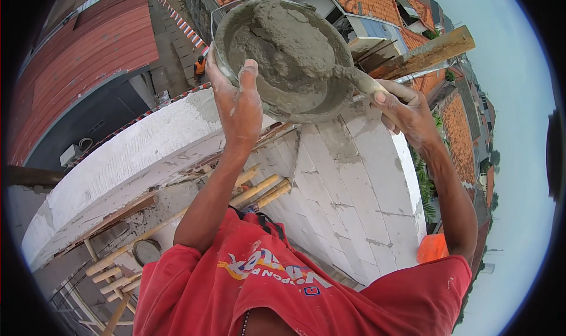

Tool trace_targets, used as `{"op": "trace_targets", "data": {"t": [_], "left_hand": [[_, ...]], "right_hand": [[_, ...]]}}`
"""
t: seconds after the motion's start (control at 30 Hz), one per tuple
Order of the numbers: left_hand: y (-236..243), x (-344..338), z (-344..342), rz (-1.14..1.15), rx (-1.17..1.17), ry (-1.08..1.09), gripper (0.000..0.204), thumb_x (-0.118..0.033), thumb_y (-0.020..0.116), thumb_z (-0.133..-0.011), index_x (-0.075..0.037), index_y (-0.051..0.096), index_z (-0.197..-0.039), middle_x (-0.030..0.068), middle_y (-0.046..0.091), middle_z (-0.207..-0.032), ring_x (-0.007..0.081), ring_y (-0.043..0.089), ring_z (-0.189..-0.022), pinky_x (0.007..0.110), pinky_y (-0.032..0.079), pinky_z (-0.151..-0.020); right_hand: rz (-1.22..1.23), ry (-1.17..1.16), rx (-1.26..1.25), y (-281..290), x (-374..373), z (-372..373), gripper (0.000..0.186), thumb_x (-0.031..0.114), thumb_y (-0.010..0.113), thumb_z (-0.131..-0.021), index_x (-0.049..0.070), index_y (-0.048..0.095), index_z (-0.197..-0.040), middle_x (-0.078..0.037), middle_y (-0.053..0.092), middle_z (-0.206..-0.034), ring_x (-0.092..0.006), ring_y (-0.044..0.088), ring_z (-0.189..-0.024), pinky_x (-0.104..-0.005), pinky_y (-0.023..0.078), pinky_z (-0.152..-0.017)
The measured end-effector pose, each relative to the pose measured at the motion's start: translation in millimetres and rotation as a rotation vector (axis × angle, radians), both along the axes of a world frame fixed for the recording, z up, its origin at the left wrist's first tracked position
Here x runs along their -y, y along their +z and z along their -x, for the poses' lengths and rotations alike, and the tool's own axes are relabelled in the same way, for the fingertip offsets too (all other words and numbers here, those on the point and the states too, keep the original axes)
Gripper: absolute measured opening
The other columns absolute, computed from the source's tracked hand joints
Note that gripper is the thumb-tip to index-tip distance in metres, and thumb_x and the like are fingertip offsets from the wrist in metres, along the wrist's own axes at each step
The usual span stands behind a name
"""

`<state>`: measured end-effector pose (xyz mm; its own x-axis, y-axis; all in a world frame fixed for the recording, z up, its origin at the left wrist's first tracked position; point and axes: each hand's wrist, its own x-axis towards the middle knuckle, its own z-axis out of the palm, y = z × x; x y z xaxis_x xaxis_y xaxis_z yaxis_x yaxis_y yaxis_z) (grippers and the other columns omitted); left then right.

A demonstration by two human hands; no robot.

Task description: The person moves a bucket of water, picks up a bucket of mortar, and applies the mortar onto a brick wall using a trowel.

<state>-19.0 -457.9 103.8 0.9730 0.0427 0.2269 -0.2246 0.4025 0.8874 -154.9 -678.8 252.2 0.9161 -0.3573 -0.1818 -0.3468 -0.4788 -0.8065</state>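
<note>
Two hands are working at upper centre: your left hand (239,103) is gripping the heavy mortar bowl (283,53) by its rim, your right hand (407,115) is closing on the trowel handle (368,84).

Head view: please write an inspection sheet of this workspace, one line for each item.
Surface: top of a white block wall, with grey mortar smeared along its joints.
Job's things: round pan full of wet grey mortar; a trowel dips into it.
Clutter: bamboo poles and wood planks lie below the wall; a timber beam crosses behind the pan.
Hands: left hand grips the pan rim, thumb over the edge; right hand is closed on the trowel handle.
Cables: nothing seen.
Surroundings: high up, outdoors; tiled roofs and a red metal roof below; a person in orange stands far down.
</note>
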Motion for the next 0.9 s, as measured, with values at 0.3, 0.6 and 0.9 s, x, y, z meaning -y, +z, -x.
{"op": "trace_targets", "data": {"t": [0.3,0.6,0.9], "left_hand": [[-2,4,3,0.026,0.006,0.005,0.067,-0.017,0.057,-0.098,0.008,0.027,-0.153,0.0206,0.046,-0.145,0.0259,0.045,-0.132,0.037,0.031,-0.115],[-4,3,2,0.091,-0.018,0.033,0.064,-0.019,0.062,-0.098,0.007,0.034,-0.150,0.0166,0.053,-0.137,0.0220,0.050,-0.124,0.034,0.034,-0.111],[6,8,7,0.140,-0.081,0.040,0.061,-0.017,0.061,-0.097,0.007,0.037,-0.147,0.0145,0.055,-0.133,0.0188,0.052,-0.122,0.032,0.037,-0.109]], "right_hand": [[0.082,-0.133,0.069,30,32,49,0.057,0.038,0.076,-0.092,-0.001,0.065,-0.131,-0.005,0.066,-0.085,-0.0060,0.050,-0.054,-0.0224,0.035,-0.044],[0.131,-0.396,-0.007,48,81,175,0.060,0.042,0.077,-0.089,-0.003,0.067,-0.127,-0.004,0.066,-0.084,-0.0067,0.052,-0.055,-0.0215,0.037,-0.046],[0.282,-0.628,-0.353,60,141,238,0.048,0.035,0.072,-0.094,0.001,0.067,-0.128,-0.003,0.067,-0.084,-0.0068,0.054,-0.050,-0.0222,0.040,-0.043]]}}
